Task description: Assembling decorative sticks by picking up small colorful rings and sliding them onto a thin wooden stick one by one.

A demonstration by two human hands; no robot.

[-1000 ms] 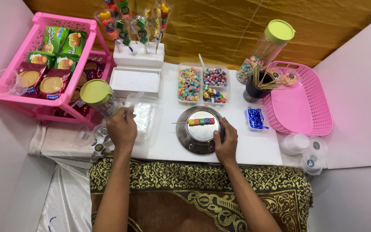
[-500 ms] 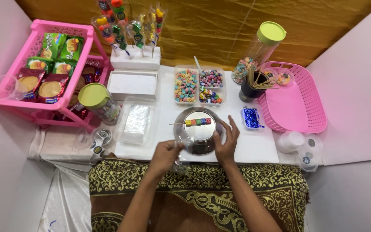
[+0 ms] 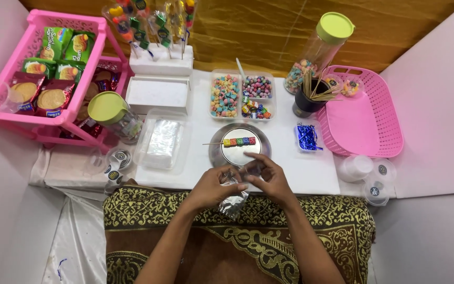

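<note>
A: What do we have in hand?

B: Both hands on a small clear plastic bag point(image 3: 234, 199), at the near desk point(image 3: 311, 176) edge, just below the steel plate point(image 3: 217, 152). Left hand point(image 3: 212, 188) pinches its upper left part, right hand point(image 3: 269, 179) its top right. Fingers closed on the film, both sides.

A: Bag's axis?

B: Long axis approx. vertical in view, top end up between our fingers, bottom hanging twd. the patterned cloth point(image 3: 332, 215). Slightly tilted; we can't tell if the mouth is open.

A: And the skewer?

B: Candy skewer point(image 3: 232, 142) lies on the plate, long axis left-right, bare stick pointing left, coloured cubes at right end. Not touched by us.
</note>
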